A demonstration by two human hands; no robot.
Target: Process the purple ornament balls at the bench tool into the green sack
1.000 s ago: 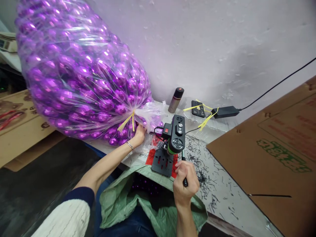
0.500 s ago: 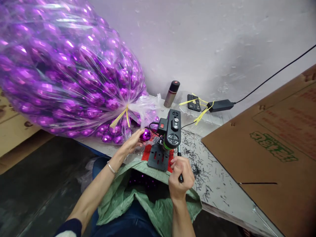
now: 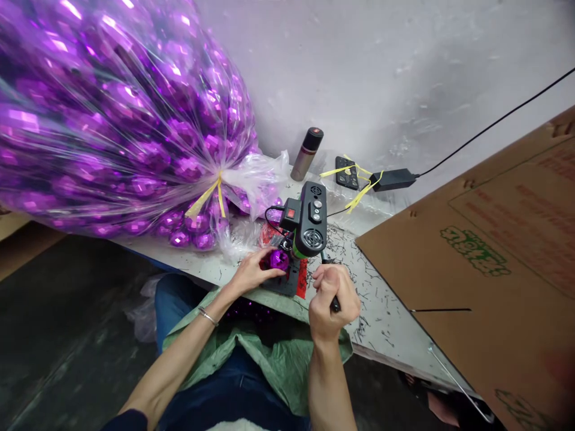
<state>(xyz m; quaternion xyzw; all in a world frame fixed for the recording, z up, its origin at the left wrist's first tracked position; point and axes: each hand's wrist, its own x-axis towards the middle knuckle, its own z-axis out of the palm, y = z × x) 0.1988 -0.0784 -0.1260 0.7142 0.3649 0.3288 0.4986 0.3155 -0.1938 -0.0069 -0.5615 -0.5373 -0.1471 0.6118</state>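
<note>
Fingers of the left hand (image 3: pixel 248 274) are gripping a shiny purple faceted ball (image 3: pixel 279 260), the thumb pressing its near side, and those of the right hand (image 3: pixel 335 296) are wrapping in a fist around a black-handled metal lever (image 3: pixel 335 304).

From where I'm standing, a huge clear plastic bag (image 3: pixel 135 137) is looming on the person's left, bulging with more purple balls. On the right, a big brown cardboard box (image 3: pixel 494 263) with red and green print is leaning in at an angle. Between them a pale grey tabletop (image 3: pixel 386 335) is running along the wall, black shreds scattering over its right part. A crumpled green sack (image 3: pixel 287 383) is spreading over the person's lap, purple glints showing inside its mouth.

At the tabletop's front edge a compact black machine (image 3: pixel 312 218) with two round vents is standing, the lever jutting out beside it. Below its head, the gripped ball is hovering over or resting on a flat black plate (image 3: pixel 281 284); I can't tell which. A brownish bottle with a black cap (image 3: pixel 306 155) is standing behind, a black power adapter (image 3: pixel 394 179) is lying farther right, and a thin yellow tie (image 3: pixel 204 197) is cinching the bag's neck.
</note>
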